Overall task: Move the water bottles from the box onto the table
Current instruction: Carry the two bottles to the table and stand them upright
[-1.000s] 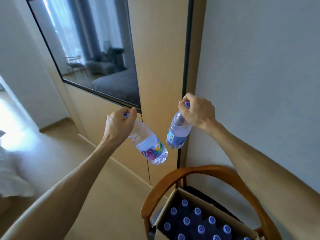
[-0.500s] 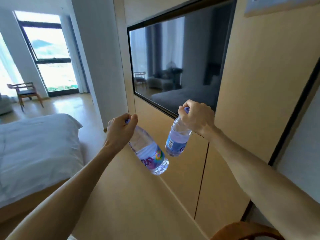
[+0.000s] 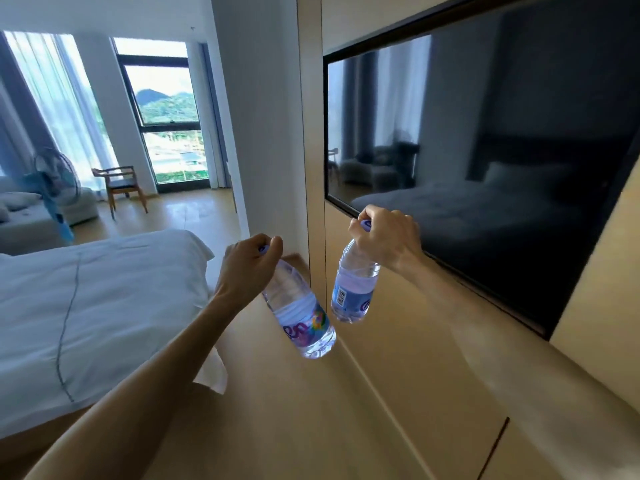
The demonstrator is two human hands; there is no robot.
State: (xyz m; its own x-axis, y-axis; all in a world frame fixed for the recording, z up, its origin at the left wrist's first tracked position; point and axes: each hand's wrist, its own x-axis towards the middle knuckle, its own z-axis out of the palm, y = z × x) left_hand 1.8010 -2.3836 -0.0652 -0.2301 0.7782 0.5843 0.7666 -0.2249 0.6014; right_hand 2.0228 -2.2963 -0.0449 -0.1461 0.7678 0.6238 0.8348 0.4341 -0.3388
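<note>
Fingers (image 3: 273,244) of both hands pinch the bottle caps; firm your hold, since no counter shows yet.

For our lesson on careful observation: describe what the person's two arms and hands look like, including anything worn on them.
Both forearms are bare as far as the picture shows: no sleeves reach into view. The left hand and right hand wear no gloves, and no watch, bracelet or ring is visible. No markings show on either arm.
</note>
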